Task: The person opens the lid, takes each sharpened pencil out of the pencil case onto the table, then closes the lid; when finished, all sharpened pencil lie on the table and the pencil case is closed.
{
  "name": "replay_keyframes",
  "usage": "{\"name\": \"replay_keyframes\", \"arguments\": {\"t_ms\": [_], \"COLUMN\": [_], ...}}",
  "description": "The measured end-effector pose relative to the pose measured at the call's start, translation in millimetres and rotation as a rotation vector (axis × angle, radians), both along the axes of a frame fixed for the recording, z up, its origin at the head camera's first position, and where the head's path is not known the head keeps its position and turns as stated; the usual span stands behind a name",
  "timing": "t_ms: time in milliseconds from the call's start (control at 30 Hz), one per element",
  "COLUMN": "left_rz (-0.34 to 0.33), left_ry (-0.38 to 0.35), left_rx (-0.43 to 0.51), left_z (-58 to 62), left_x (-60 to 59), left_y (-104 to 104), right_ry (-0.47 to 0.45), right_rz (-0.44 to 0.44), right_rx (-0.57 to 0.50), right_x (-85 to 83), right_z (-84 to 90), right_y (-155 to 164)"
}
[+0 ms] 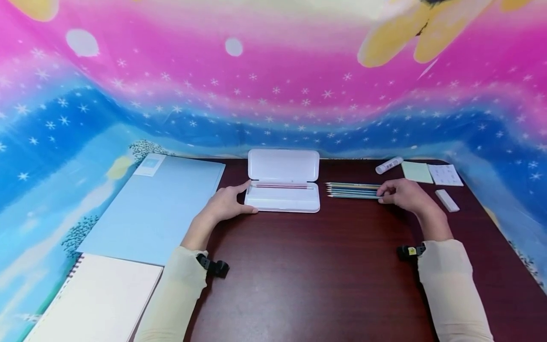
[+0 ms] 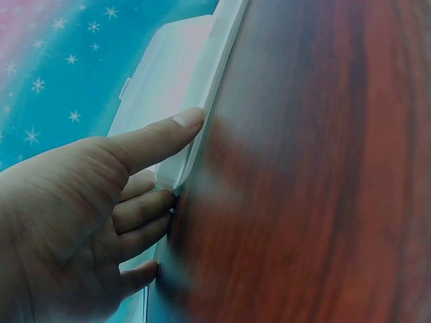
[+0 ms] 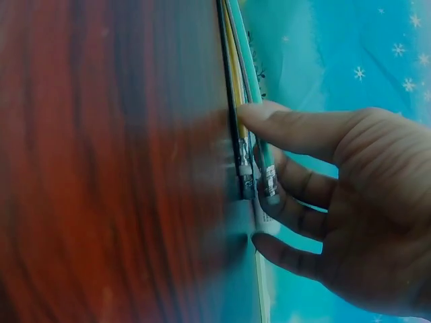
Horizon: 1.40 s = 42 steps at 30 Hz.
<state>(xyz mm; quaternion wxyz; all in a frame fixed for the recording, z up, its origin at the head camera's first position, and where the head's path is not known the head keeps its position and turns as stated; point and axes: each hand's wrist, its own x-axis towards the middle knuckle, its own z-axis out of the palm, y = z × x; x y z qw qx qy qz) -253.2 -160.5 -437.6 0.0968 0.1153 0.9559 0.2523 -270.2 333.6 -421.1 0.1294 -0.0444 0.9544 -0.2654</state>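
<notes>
A white pencil case lies with its lid up near the table's far edge, a pink pencil along its hinge side. My left hand grips the case's left end, thumb on the front edge and fingers round the side, as the left wrist view shows too. To the right of the case several pencils lie side by side, tips pointing left. My right hand is at their eraser ends. In the right wrist view it pinches a light green pencil, slightly apart from the others.
Left of the case lie a light blue folder and a spiral sketchbook. On the right are a glue stick, a green notepad, a white notepad and a white eraser. A patterned cloth rises behind the table.
</notes>
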Motion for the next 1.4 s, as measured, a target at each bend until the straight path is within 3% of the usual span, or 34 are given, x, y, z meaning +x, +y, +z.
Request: {"name": "replay_keyframes", "arguments": {"t_ms": [167, 367, 600, 767, 1067, 1267, 1400], "left_rz": [-0.003, -0.009, -0.006, -0.005, -0.009, -0.001, 0.000], "left_ry": [0.010, 0.010, 0.001, 0.007, 0.006, 0.010, 0.007], "left_rx": [-0.004, -0.009, -0.016, -0.012, 0.005, 0.003, 0.002], "left_z": [0.5, 0.5, 0.5, 0.4, -3.1, -3.2, -2.8], "left_x": [-0.5, -1.6, -0.9, -0.5, -0.5, -1.1, -1.8], "left_y": [-0.6, -0.6, -1.4, -1.0, 1.6, 1.2, -0.6], "right_ry": [0.025, 0.131, 0.217, 0.235, 0.251, 0.251, 0.208], "right_rz": [-0.010, 0.015, 0.091, 0.160, 0.283, 0.446, 0.500], "right_rx": [0.035, 0.064, -0.049, -0.118, -0.113, -0.031, 0.052], "right_x": [-2.4, -1.7, 1.9, -3.9, -18.9, -28.1, -35.0], "right_z": [-0.4, 5.3, 15.8, 17.1, 16.8, 15.0, 13.8], "right_y": [-2.0, -8.6, -28.8, -61.3, -133.0, -170.9, -183.9]}}
